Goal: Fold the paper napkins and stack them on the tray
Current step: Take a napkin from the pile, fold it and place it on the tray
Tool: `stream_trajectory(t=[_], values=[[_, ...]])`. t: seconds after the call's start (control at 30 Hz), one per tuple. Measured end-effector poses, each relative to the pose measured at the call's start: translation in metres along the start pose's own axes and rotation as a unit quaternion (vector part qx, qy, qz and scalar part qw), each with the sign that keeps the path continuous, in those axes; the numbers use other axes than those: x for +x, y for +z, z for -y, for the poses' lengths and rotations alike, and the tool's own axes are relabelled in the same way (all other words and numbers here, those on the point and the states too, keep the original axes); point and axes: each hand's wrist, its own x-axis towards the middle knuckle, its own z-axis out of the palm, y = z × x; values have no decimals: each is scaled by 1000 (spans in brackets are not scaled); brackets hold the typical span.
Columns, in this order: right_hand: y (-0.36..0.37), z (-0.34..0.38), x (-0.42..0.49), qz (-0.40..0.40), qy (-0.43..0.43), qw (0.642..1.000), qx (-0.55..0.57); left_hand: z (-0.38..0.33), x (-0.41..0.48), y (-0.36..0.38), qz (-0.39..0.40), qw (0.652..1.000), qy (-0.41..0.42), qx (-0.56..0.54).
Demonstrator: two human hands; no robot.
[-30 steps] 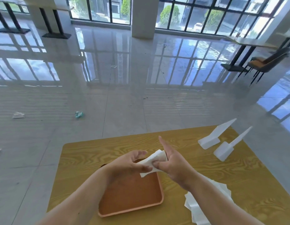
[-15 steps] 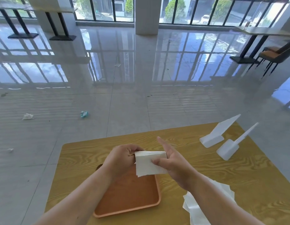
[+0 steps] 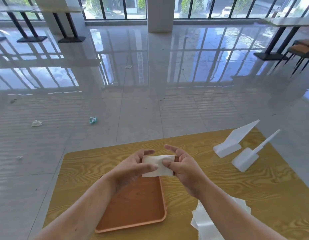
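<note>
While the left hand (image 3: 133, 168) and right hand (image 3: 182, 166) pinch a folded napkin (image 3: 159, 165) between them above the tray (image 3: 133, 205), loose napkins (image 3: 207, 220) (partly hidden) lie on the surface (image 3: 236, 184).

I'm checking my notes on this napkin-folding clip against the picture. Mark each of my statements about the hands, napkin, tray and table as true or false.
1. Both hands hold one folded napkin above the tray. True: left hand and right hand pinch it.
2. The tray already carries a stack of napkins. False: its visible surface is bare.
3. Unfolded napkins lie right of the tray. True.
4. The two white plastic stands lie on the floor. False: they are on the wooden table.
</note>
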Motion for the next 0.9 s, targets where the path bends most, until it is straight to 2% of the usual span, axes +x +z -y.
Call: stream_trajectory(t=[0.07,0.17,0.3,0.4,0.47,0.53,0.63,0.77,0.9], values=[[0,3,2,0,-5,1000,-10,1,4,-1,-45,999,-1,1],[0,7,4,14,-8,1000,-26,4,11,-6,-72,997,-14,-15],[-1,12,6,11,12,994,-109,8,11,-13,-74,997,-11,19],[0,13,8,-7,20,970,-240,5,5,-16,-59,998,-5,-19],[0,12,12,-14,23,965,-261,3,2,-18,-50,998,-5,-43],[4,12,15,-4,35,980,-195,4,-1,-21,-30,998,-10,-59],[15,8,19,27,56,998,-16,9,-3,-21,-42,996,-24,-75],[34,-6,19,28,97,995,-12,20,-4,-23,-104,981,-14,-166],[43,-18,21,12,135,991,9,34,-4,-31,-120,985,-28,-125]])
